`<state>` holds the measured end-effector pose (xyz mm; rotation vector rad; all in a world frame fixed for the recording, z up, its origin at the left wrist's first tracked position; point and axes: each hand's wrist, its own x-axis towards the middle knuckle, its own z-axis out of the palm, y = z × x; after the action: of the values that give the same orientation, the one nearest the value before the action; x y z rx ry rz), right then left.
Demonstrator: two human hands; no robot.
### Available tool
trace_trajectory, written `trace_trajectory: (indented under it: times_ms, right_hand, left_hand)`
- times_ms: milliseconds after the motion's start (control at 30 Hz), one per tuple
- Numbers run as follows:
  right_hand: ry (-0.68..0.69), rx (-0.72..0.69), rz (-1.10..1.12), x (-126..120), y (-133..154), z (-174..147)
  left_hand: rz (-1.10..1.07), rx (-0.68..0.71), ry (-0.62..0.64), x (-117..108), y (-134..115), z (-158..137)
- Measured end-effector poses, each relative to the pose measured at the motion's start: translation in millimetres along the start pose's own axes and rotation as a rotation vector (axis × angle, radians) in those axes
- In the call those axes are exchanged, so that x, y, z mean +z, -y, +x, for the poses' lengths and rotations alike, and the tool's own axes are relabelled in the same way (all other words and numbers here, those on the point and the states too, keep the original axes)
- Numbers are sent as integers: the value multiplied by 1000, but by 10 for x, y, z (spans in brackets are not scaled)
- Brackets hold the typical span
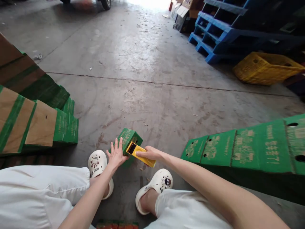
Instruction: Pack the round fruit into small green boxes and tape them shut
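I am pressing my open left hand (116, 155) flat against a small green cardboard box (130, 139), my right hand (149, 154) gripping a flat yellow, perhaps plastic, tool (140, 153).

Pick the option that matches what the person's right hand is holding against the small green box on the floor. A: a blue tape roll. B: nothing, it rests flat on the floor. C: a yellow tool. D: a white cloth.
C: the right hand grips a yellow tool whose end meets the small green box, while the left hand steadies the box's side.
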<state>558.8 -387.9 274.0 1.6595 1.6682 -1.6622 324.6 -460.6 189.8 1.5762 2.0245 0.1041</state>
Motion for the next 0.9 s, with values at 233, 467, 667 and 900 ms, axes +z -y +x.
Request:
trace_trajectory:
  times_ms: [233,467,667,900]
  right_hand:
    - [24,-115,-14,-69,153,-24]
    - [84,-78,17,-224,-622,-296]
    - [208,-62,170,-142,-755,-239]
    - [205,-40,148,-6,-566,85]
  left_hand:
    - [-84,-55,44,-102,161,263]
    - [-106,-100,68,-87,155,277]
    - [-111,-83,75,-109,258,351]
    - [-172,33,44,-39,488,515]
